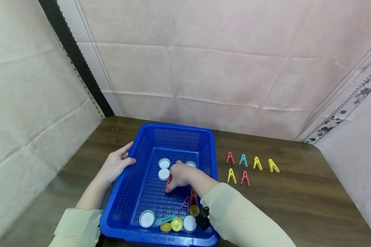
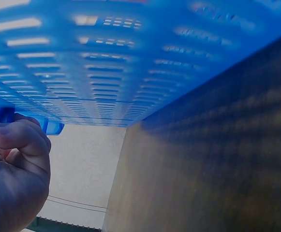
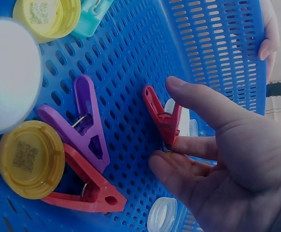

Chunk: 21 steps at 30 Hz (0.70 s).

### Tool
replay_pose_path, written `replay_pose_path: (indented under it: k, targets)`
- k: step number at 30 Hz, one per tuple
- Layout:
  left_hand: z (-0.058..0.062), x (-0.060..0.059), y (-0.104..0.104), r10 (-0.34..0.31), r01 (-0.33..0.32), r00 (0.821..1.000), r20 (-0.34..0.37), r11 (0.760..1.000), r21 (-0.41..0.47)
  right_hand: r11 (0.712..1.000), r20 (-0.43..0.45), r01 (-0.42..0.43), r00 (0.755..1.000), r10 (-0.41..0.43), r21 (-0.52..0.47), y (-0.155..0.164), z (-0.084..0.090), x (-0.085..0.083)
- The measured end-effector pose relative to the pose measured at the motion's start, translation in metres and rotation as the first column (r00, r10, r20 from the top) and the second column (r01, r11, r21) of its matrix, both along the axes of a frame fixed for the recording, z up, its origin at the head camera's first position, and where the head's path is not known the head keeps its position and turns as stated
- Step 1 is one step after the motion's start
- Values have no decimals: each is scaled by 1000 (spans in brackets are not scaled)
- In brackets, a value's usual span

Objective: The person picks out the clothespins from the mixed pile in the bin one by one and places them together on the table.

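A blue perforated basket (image 1: pixel 126 192) stands on the wooden table (image 1: pixel 296 206). My left hand (image 1: pixel 115 166) grips its left rim, fingers (image 2: pixel 17 145) curled round the blue edge (image 2: pixel 106 63). My right hand (image 1: pixel 179 175) is inside the basket, with thumb and fingers (image 3: pixel 184 145) closing on one end of a red clothespin (image 3: pixel 160 115) that lies on the basket floor (image 3: pixel 130 63). In the head view that clothespin (image 1: pixel 169 180) peeks out under my fingers. Just behind the hand lie a purple clothespin (image 3: pixel 84 121) and a second red one (image 3: pixel 84 186).
White caps (image 1: pixel 164 168), yellow caps (image 1: pixel 194 210) and a teal clothespin (image 1: pixel 165 220) also lie in the basket. Several clothespins, red (image 1: pixel 230 158), teal (image 1: pixel 243 160) and yellow (image 1: pixel 257 163), stand in two rows on the table to the right. Cloth walls close the back and sides.
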<state>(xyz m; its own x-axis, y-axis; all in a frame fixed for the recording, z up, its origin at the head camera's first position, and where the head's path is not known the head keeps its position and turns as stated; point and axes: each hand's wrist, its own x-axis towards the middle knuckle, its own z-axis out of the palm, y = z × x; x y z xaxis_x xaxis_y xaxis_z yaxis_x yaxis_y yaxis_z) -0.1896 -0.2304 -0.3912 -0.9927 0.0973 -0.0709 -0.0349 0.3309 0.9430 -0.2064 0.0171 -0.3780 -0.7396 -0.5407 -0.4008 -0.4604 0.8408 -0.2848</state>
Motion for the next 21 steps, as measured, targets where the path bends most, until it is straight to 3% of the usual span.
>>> replay_pose_path:
  k: [12, 21]
  targets:
    - [-1, -1, 0, -20, 20, 1000, -7, 1000, 13, 990, 18, 20, 1000, -18, -141, 2, 11, 0]
    - [-1, 1, 0, -20, 19, 1000, -12, 1000, -6, 977, 52, -1, 999, 13, -215, 9, 43, 1]
